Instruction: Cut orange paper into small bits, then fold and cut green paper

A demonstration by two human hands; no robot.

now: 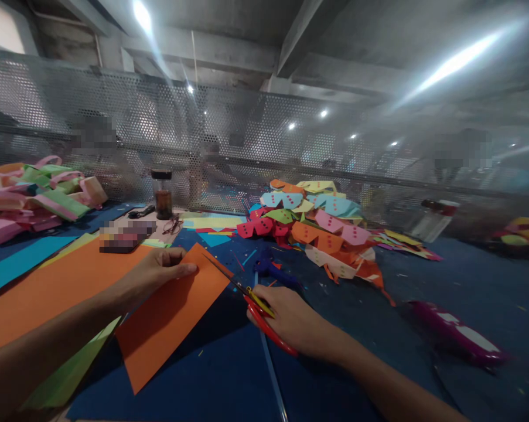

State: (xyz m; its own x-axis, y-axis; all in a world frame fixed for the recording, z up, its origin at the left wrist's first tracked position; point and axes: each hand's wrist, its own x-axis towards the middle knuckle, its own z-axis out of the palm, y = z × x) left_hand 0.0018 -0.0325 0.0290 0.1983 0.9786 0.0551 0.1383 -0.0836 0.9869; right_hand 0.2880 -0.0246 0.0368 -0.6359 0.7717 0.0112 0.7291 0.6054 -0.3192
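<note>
An orange paper sheet (171,322) is pinched at its upper left edge between the thumb and fingers of my left hand (163,268). My right hand (288,316) is closed round the red and yellow handles of a pair of scissors (264,322). The scissor blades lie across the upper right corner of the sheet and point up and to the left. Under my left forearm, larger orange paper (71,287) is spread on the blue table.
Cut coloured paper pieces (326,228) are heaped beyond my right hand, near a dark blue tool (277,272). A purple object (460,334) lies right. Left are a paper pile (40,199), a phone (126,237) and a jar (163,196). A perforated metal screen (229,129) stands behind.
</note>
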